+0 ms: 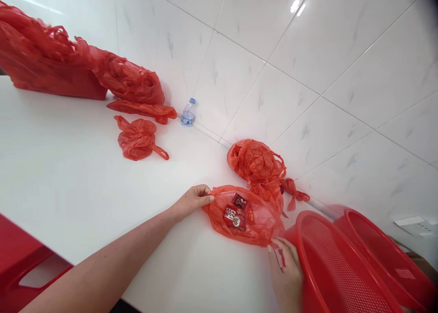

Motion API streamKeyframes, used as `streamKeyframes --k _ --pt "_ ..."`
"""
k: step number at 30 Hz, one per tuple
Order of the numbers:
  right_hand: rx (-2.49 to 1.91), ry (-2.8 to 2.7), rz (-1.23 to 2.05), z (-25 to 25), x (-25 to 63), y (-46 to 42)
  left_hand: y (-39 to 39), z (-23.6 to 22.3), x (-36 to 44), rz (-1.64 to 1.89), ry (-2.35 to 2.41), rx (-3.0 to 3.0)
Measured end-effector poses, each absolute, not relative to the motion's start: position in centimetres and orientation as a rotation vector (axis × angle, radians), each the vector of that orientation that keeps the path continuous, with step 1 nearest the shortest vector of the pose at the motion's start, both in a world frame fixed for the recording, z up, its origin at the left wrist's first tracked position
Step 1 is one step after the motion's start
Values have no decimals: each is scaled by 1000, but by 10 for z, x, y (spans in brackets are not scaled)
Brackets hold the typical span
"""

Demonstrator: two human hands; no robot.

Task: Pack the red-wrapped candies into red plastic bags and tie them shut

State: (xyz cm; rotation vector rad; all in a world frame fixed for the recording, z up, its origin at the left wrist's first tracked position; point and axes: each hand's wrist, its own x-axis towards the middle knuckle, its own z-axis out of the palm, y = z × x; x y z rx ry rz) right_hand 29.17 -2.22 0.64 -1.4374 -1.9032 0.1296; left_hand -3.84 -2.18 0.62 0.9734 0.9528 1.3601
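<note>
A white surface (191, 267) carried red baskets (342, 253) at right and, left of them, a bag (263, 218), mouth spread. The left hand (195, 198) pinched its left rim, thumb against fingers; the right hand (290, 269), loosely curled, gripped its near-right end, with a pinkish piece (279, 257). Inside lay small packets (238, 222). If the bag tore or one grip slipped, they might have spilled.
</note>
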Motion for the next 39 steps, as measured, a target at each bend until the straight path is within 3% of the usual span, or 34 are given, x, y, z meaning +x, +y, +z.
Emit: streamKeyframes --k 7,11,19,24,29,34,39 --pt "-1742 -1598 297 4 320 -23 -21 7 -40 1335 938 975" --pt "-1685 -1500 479 3 303 -18 -23 9 -41 1312 1000 1044" --pt "-1653 -1568 555 -4 281 -8 -21 4 -46 1290 1612 1788" --pt "-1653 -1700 494 -5 286 -10 -18 3 -49 1130 1753 1737" --pt "-1566 -1675 591 -6 284 -8 -26 10 -43 1212 1714 1402" --pt "-1411 -1647 714 47 282 -6 -23 51 -26 1348 1632 1333" --pt "-1242 -1381 403 123 292 -23 -22 138 -15 1746 1400 1374"
